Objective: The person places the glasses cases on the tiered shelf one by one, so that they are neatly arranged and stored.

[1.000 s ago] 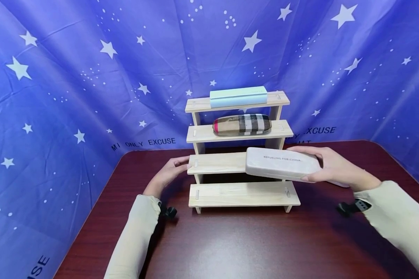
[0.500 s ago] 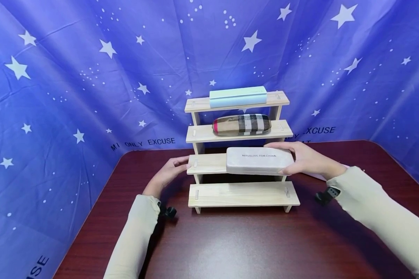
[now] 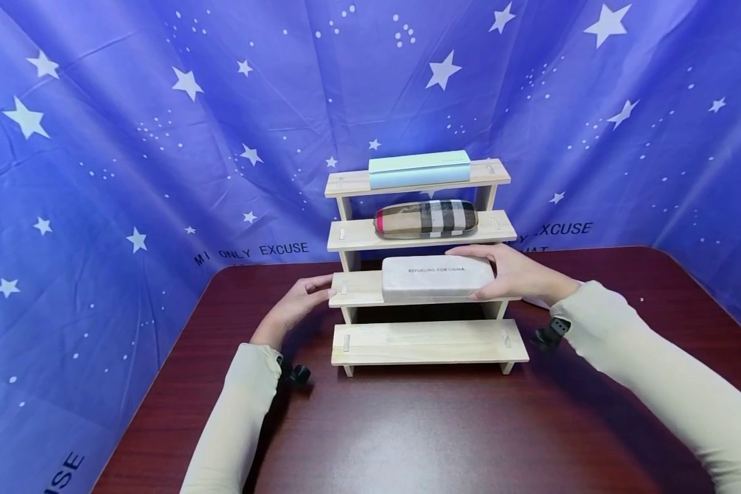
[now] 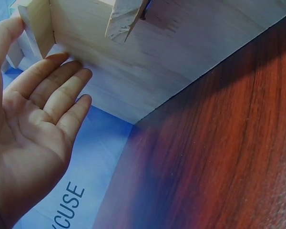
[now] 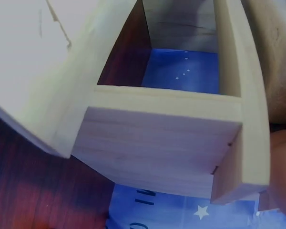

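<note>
Grey case (image 3: 437,279), oblong with rounded corners and printed lettering on top, lies lengthwise at the second shelf from the bottom of the wooden stand (image 3: 429,343), below the checked pouch (image 3: 426,219); whether its full weight is on the board cannot be told. The right hand (image 3: 515,274) grips its right end, thumb at the near side and fingers over the far edge. The left hand (image 3: 296,302) holds nothing up: its fingers, nearly straight, touch the left end of the same shelf. By its look, the case should be light and stiff, keeping its shape under a firm pinch, though its smooth shell may slip. Holding it across the width near one end seems sound, but the free end could dip, so a snug grip suits it.
</note>
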Tool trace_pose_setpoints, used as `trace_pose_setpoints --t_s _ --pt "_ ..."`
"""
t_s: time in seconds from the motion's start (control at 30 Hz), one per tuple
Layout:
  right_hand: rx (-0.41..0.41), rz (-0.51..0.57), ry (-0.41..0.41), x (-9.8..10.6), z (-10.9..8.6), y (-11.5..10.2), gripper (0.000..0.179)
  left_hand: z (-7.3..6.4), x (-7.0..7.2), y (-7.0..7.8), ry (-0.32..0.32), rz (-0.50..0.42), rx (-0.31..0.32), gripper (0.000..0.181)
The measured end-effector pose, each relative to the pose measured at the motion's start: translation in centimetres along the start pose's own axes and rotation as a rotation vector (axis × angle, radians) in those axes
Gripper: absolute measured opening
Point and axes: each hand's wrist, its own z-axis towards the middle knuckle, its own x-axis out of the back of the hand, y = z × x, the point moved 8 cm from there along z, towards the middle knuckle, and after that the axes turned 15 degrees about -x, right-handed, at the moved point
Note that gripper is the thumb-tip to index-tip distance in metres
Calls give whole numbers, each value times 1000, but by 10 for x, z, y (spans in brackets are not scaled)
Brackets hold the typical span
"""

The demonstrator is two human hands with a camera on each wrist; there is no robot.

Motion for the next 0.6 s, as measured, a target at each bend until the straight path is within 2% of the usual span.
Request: trace_pose_setpoints --t_s 0.33,0.6 --pt "17 -13 16 -3 7 -1 79 0 -1 3 6 -13 -4 48" --pt "32 -66 41 -4 12 -2 79 -1 -1 3 5 -6 3 48"
